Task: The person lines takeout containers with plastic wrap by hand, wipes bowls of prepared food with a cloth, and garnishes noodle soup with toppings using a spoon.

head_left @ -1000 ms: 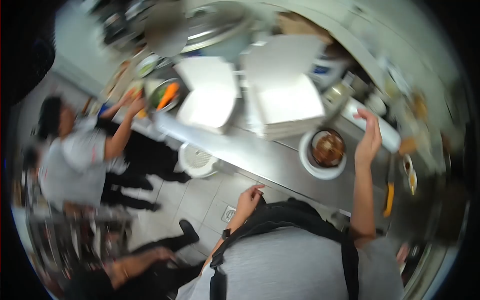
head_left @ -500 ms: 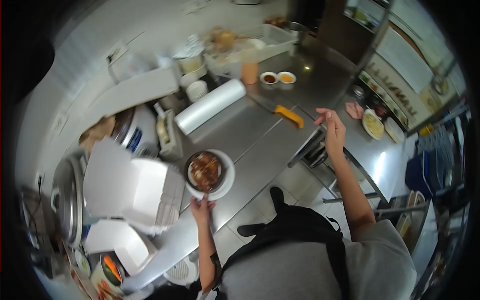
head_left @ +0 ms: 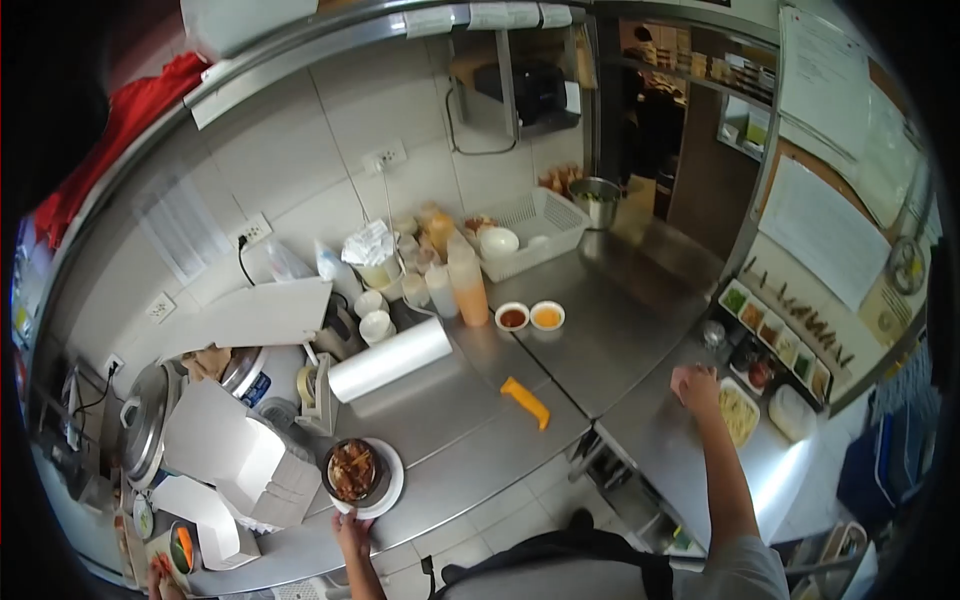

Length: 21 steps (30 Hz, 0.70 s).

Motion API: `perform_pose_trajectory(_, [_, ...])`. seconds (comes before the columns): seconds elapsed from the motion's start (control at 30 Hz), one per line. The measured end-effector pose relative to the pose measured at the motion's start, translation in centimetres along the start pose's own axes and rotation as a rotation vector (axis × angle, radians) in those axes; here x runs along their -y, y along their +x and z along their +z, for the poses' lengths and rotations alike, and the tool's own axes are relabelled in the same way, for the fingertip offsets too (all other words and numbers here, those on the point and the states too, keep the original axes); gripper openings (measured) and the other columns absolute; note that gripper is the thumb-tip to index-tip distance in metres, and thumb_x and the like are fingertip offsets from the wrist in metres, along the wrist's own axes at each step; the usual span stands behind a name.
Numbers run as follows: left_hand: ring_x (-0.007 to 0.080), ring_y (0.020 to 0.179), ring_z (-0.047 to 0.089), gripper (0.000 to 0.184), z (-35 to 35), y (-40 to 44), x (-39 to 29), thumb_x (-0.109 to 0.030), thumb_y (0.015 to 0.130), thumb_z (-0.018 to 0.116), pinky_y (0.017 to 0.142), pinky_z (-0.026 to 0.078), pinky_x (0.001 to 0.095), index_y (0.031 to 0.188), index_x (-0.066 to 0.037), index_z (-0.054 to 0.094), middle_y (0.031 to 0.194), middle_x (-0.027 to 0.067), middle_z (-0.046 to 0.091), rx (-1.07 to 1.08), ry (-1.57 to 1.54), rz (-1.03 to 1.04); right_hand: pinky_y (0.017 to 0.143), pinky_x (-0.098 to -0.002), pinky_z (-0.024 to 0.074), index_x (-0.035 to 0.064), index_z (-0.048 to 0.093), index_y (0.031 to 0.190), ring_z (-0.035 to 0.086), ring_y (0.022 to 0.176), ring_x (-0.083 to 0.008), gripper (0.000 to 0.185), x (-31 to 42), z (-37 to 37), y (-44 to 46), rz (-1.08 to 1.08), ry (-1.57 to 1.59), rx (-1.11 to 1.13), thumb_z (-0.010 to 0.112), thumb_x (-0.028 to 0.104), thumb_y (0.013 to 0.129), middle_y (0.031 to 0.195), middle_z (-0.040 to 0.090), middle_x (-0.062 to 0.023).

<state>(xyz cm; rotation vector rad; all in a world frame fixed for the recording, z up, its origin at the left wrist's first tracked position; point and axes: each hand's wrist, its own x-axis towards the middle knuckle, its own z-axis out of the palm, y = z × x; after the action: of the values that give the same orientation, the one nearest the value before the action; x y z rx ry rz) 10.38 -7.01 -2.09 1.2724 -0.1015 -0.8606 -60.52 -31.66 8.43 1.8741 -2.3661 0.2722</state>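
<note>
A dark bowl of brown food (head_left: 354, 471) sits on a white plate (head_left: 393, 491) near the steel counter's front edge. My left hand (head_left: 351, 532) is at the plate's near rim, its fingers closed on the edge. On the side counter at the right, my right hand (head_left: 697, 388) has its fingers closed round a pink cloth (head_left: 680, 377). Just right of that hand lies a white dish of pale yellow food (head_left: 738, 412). An orange-handled knife (head_left: 526, 402) rests on the counter between my hands.
Behind the plate lie a film roll (head_left: 391, 360) and open white boxes (head_left: 239, 450). Sauce bottles (head_left: 466, 281), two sauce dishes (head_left: 530, 317) and a white basket (head_left: 536, 236) stand farther back. A tray of toppings (head_left: 775, 338) is at the right. Another person's hand (head_left: 163, 578) shows at the lower left.
The view has swung toward the right. My left hand has come to the plate, and my right hand has reached out to the side counter and closed on the pink cloth.
</note>
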Motion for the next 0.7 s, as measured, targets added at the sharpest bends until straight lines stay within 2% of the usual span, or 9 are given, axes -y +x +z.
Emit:
perform_pose_trajectory(0.1, [0.0248, 0.082, 0.065, 0.044, 1.7, -1.9, 0.6, -0.004, 0.086, 0.058, 0.062, 0.059, 0.0384, 0.123, -0.012, 0.036, 0.108, 0.0132, 0.059, -0.089, -0.097, 0.042, 0.097, -0.048, 0.0371, 0.0137, 0.066, 0.111, 0.051, 0.116, -0.0268, 0.034, -2.3, 1.5, 3.2, -0.077, -0.363, 0.206, 0.058, 0.025, 0.08, 0.121, 0.06, -0.0094])
perform_pose_trajectory(0.27, [0.0245, 0.087, 0.063, 0.044, 3.1, -3.7, 1.4, -0.006, 0.085, 0.06, 0.065, 0.058, 0.0398, 0.121, -0.013, 0.037, 0.109, 0.0105, 0.059, -0.091, -0.129, 0.162, 0.093, -0.0465, 0.0372, 0.0159, 0.071, 0.099, 0.059, 0.105, -0.0234, 0.029, -4.3, 6.1, 7.9, -0.14, -0.368, 0.402, 0.056, 0.036, 0.085, 0.103, 0.068, -0.0044])
perform_pose_trajectory(0.3, [0.0281, 0.093, 0.063, 0.048, 3.6, -4.1, 1.0, -0.007, 0.085, 0.059, 0.067, 0.057, 0.0411, 0.126, -0.012, 0.035, 0.112, 0.0122, 0.058, -0.084, -0.111, 0.178, 0.093, -0.046, 0.037, 0.0158, 0.072, 0.098, 0.061, 0.103, -0.0232, 0.03, -4.3, 5.9, 8.0, -0.142, -0.347, 0.464, 0.055, 0.038, 0.086, 0.099, 0.069, -0.0034])
perform_pose_trajectory(0.4, [0.0329, 0.097, 0.062, 0.053, 6.9, -5.7, -1.2, -0.008, 0.086, 0.058, 0.068, 0.057, 0.0413, 0.132, -0.01, 0.031, 0.115, 0.015, 0.057, -0.083, -0.154, 0.168, 0.093, -0.0465, 0.0398, 0.0159, 0.073, 0.085, 0.066, 0.089, -0.0237, 0.036, -4.5, 5.3, 6.3, -0.263, -0.377, 0.313, 0.064, 0.05, 0.077, 0.085, 0.07, -0.0052])
perform_pose_trajectory(0.43, [0.0366, 0.101, 0.06, 0.057, 8.0, -6.0, -1.9, -0.008, 0.087, 0.057, 0.069, 0.056, 0.042, 0.136, -0.008, 0.027, 0.119, 0.0177, 0.055, -0.039, -0.124, 0.18, 0.091, -0.046, 0.0407, 0.0166, 0.072, 0.083, 0.066, 0.088, -0.0238, 0.033, -4.5, 5.6, 5.8, -0.301, -0.355, 0.332, 0.063, 0.048, 0.078, 0.086, 0.07, -0.005])
perform_pose_trajectory(0.5, [0.0364, 0.101, 0.06, 0.058, 10.4, -6.2, -2.7, -0.008, 0.087, 0.057, 0.069, 0.056, 0.0418, 0.136, -0.008, 0.026, 0.121, 0.0181, 0.054, 0.026, -0.091, 0.153, 0.086, -0.0451, 0.0424, 0.0179, 0.071, 0.08, 0.066, 0.085, -0.024, 0.029, -4.5, 6.4, 4.6, -0.369, -0.302, 0.384, 0.06, 0.045, 0.081, 0.086, 0.07, -0.0046])
perform_pose_trajectory(0.57, [0.0339, 0.099, 0.062, 0.056, 14.1, -6.8, -3.9, -0.007, 0.087, 0.057, 0.071, 0.056, 0.0403, 0.136, -0.007, 0.03, 0.123, 0.019, 0.055, 0.084, -0.08, 0.141, 0.075, -0.0405, 0.0478, 0.0204, 0.07, 0.079, 0.066, 0.086, -0.0241, 0.019, -4.9, 6.0, 3.2, -0.409, 0.02, 0.378, 0.056, 0.032, 0.082, 0.086, 0.069, -0.0057])
perform_pose_trajectory(0.63, [0.0309, 0.097, 0.063, 0.051, 18.5, -6.4, -4.2, -0.006, 0.087, 0.057, 0.069, 0.057, 0.0384, 0.133, -0.007, 0.036, 0.12, 0.0185, 0.057, 0.114, 0.013, 0.129, 0.068, -0.0402, 0.0494, 0.0185, 0.067, 0.069, 0.067, 0.077, -0.026, 0.015, -3.6, 2.4, 3.3, -0.343, 0.159, 0.59, 0.058, 0.027, 0.078, 0.078, 0.069, -0.0061])
perform_pose_trajectory(0.7, [0.0257, 0.093, 0.065, 0.044, 24.2, -6.0, -3.1, -0.005, 0.086, 0.059, 0.064, 0.06, 0.0346, 0.128, -0.007, 0.044, 0.116, 0.017, 0.059, 0.218, 0.097, 0.123, 0.066, -0.0387, 0.0499, 0.015, 0.066, 0.062, 0.067, 0.07, -0.0273, 0.018, -3.7, 3.7, 3.0, -0.397, -0.04, 0.362, 0.061, 0.024, 0.077, 0.074, 0.068, -0.0073])
